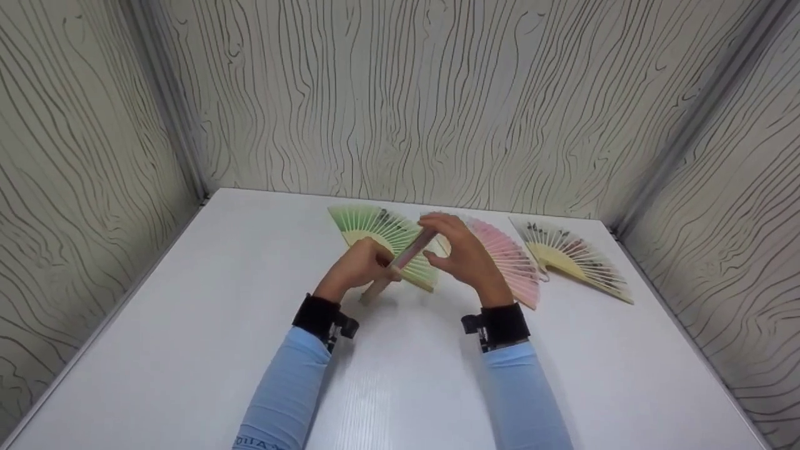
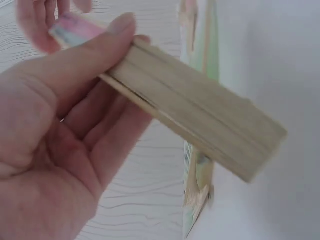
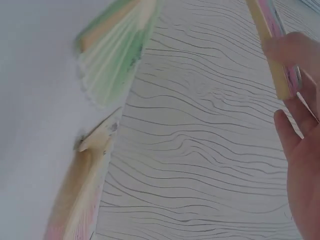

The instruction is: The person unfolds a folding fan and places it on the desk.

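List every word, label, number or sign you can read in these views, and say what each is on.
Left sleeve: pale lettering at the bottom edge of the head view, cut off and too small to read.
Open fans, green fan, pink fan, yellow fan: dark painted marks, too small to tell whether they are writing.
Closed fan held in the left hand: no text visible.

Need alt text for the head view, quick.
Both hands hold a closed fan above a white table: left hand grips its lower end, right hand touches the top. Behind lie open green, pink and yellow fans.
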